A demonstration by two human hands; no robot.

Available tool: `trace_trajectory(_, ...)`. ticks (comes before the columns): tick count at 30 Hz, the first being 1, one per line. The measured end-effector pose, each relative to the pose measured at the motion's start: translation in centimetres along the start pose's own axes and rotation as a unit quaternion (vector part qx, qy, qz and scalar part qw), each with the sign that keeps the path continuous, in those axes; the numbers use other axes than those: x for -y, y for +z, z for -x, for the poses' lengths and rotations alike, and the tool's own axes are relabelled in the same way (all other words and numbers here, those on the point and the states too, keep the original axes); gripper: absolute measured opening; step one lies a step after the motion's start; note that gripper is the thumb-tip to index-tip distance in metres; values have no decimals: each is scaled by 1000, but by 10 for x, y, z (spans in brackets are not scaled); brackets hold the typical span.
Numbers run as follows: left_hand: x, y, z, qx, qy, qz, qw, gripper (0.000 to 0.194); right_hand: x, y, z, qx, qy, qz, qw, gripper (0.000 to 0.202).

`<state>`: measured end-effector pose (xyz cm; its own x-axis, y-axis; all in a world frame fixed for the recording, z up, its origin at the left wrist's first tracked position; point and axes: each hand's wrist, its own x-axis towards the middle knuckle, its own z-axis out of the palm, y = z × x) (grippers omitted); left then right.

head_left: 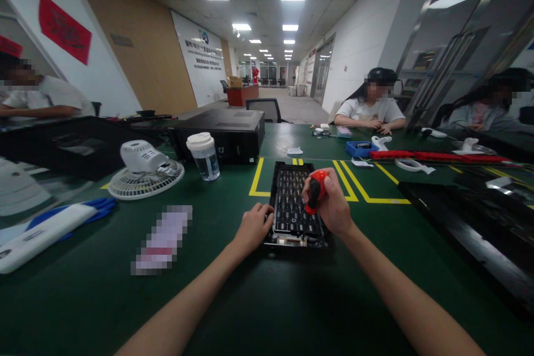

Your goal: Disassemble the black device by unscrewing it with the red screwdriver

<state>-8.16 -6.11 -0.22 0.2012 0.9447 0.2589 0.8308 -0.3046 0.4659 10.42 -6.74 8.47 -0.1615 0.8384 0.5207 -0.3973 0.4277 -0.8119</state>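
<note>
A black rectangular case (287, 192) lies on the table before me, its inside filled with rows of rounded dark cells. Along its near end runs a strip with small metallic and pale parts. My left hand (253, 228) grips the left edge of the case near its front corner, fingers curled over the rim. Wrapped in my right hand (336, 206) is a screwdriver (317, 186) with a red and black handle. It is held over the right side of the case and points down. Its tip is too dark to make out.
On the green table (217, 289) a pixelated flat object (162, 239), a white fan (146, 169) and a lidded cup (203, 156) lie to the left. A big black box (221, 130) stands behind. At right are a blue tray (361, 148), a dark panel (471, 239) and seated people.
</note>
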Motion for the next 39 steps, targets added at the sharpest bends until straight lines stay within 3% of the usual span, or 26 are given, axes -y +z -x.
trace_trajectory(39, 0, 0, 0, -2, 0, -4, 1000, 26, 1, -6, 2, -25, -31, 64, 997, 14)
